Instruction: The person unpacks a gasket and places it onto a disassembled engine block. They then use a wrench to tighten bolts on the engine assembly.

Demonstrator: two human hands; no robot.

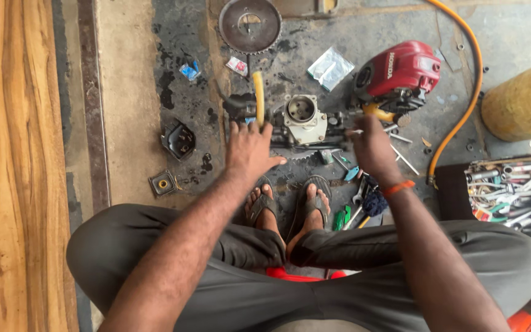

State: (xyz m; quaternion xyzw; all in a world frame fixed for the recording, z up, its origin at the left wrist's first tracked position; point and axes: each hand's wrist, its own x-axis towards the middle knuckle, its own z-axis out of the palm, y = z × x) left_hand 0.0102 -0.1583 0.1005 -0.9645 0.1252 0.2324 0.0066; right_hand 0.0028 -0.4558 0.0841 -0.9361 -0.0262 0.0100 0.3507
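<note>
A grey metal carburettor-like engine part (pixel 303 118) lies on the oily floor in front of my feet, with a yellow hose (pixel 258 97) beside it. My left hand (pixel 250 149) is spread flat, fingers apart, just left of that part and under the hose. My right hand (pixel 371 145) is closed around a thin metal tool (pixel 394 130) next to a small red engine (pixel 401 69). An orange band sits on my right wrist.
A large sprocket (pixel 250 24) lies at the top. An orange hose (pixel 462 104) curves at the right past a yellow cylinder (pixel 523 101). A toolbox of wrenches (pixel 511 190) stands at the right. Small black parts (pixel 178 140) and loose tools (pixel 354 206) lie around my sandalled feet.
</note>
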